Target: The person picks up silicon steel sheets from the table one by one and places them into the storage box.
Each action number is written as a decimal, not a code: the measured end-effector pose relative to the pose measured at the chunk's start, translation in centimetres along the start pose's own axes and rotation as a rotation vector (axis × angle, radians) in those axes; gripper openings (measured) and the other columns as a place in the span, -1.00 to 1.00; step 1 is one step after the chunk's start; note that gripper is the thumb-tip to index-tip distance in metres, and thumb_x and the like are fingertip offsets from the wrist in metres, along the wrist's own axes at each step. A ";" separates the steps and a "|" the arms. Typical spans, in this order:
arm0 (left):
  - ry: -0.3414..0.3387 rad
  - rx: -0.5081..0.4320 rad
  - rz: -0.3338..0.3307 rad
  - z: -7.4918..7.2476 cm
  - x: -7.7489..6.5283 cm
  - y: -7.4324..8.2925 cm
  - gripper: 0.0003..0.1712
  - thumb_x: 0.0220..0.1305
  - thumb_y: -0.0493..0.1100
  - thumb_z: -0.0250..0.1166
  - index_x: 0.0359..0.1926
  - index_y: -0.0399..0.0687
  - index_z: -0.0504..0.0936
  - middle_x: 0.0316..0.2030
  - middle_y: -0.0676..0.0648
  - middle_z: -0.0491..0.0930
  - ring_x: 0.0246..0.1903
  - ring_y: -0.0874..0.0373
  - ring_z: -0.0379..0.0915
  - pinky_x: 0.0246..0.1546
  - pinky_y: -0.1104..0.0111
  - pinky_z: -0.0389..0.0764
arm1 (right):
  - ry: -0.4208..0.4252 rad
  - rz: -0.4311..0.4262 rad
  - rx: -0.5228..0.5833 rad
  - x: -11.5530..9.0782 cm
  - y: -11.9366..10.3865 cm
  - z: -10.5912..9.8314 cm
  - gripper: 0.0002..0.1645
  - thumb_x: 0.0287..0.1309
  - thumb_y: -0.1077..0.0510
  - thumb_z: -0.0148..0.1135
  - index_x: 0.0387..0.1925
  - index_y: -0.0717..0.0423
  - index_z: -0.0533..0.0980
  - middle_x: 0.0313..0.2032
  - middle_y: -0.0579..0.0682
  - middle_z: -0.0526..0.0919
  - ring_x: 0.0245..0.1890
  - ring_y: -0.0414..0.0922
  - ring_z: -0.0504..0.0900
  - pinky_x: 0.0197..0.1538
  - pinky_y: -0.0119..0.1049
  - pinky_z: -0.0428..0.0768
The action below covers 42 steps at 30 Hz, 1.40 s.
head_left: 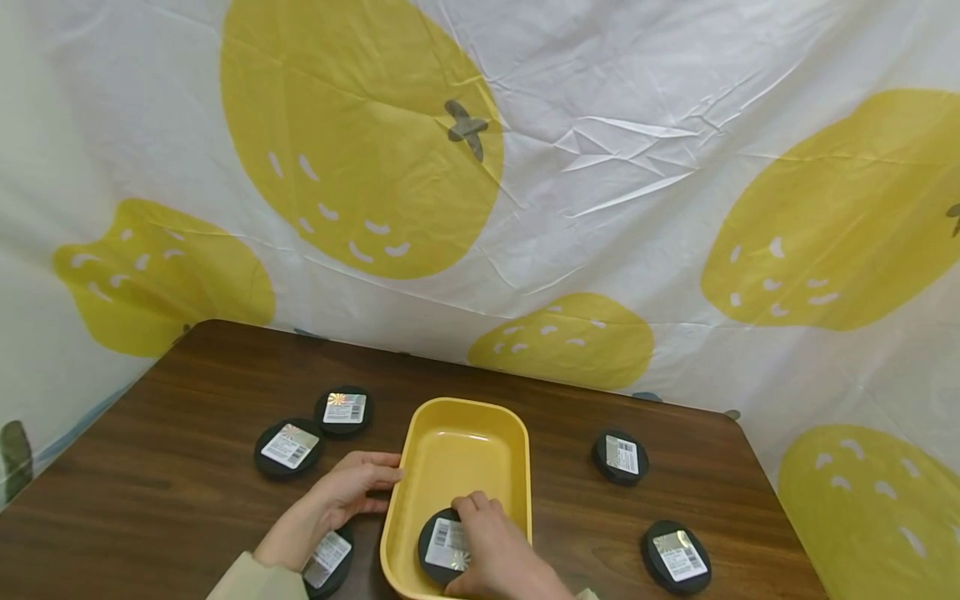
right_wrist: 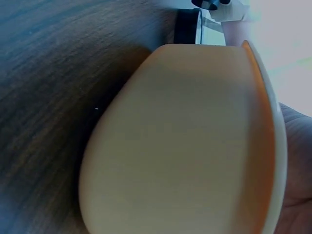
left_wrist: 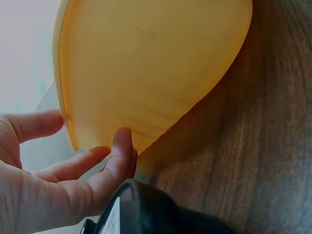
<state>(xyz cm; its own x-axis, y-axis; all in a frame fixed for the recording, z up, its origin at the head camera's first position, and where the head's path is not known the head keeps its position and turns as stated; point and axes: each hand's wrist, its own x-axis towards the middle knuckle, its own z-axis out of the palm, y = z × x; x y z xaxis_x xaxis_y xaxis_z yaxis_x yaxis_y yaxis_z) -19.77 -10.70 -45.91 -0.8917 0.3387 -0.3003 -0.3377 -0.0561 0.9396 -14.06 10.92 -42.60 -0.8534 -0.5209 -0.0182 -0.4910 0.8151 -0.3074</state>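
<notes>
A yellow rectangular tray stands on the table, its long sides running away from me. My right hand reaches in at the near end and grips a round black disc with a white label. At the tray's left side, the fingertips of my left hand touch the rim and outer wall. The left wrist view shows these fingers against the yellow wall. Beneath that wrist lies another labelled black disc, partly covered by the forearm. In the right wrist view the tray wall hides most of the right hand.
Two more black discs lie left of the tray, side by side at its far half. To the right are two others, a farther disc and a nearer disc. A lemon-print cloth hangs behind the brown wooden table.
</notes>
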 end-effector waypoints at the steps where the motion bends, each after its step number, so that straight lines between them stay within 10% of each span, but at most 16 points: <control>1: -0.003 0.001 0.001 0.0 0.0 0.0 -0.45 0.24 -0.30 0.13 0.17 -0.60 0.29 -0.09 -0.20 0.57 -0.18 0.09 0.52 -0.16 0.09 0.54 | 0.000 -0.002 -0.004 0.0 0.0 0.1 -0.09 -0.60 0.01 0.64 -0.06 0.16 0.41 -0.24 -0.09 0.41 -0.32 -0.16 0.39 -0.26 -0.35 0.46; 29: 0.006 -0.002 -0.004 0.2 0.0 0.0 -0.44 0.23 -0.30 0.12 0.19 -0.59 0.28 -0.06 -0.25 0.55 -0.17 0.06 0.51 -0.16 0.10 0.54 | -0.037 0.048 -0.012 0.1 0.0 1.2 -0.05 -0.61 0.11 0.66 -0.02 0.18 0.38 -0.20 -0.02 0.43 -0.27 -0.08 0.45 -0.27 -0.28 0.51; 42: 0.000 0.006 0.003 0.1 0.0 0.0 -0.42 0.23 -0.29 0.13 0.19 -0.60 0.27 -0.06 -0.24 0.56 -0.17 0.08 0.51 -0.17 0.11 0.53 | -0.038 0.037 0.148 -0.3 0.5 0.1 -0.08 -0.39 0.00 0.59 0.07 0.25 0.39 -0.08 0.01 0.47 -0.12 -0.13 0.46 -0.03 -0.29 0.48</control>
<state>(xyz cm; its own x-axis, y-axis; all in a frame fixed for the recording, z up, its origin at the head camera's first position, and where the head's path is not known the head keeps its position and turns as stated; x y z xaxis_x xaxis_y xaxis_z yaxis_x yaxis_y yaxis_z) -19.69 -10.60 -45.91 -0.8927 0.3383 -0.2976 -0.3333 -0.0515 0.9414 -14.02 11.48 -42.83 -0.8619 -0.5026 -0.0671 -0.4257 0.7891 -0.4429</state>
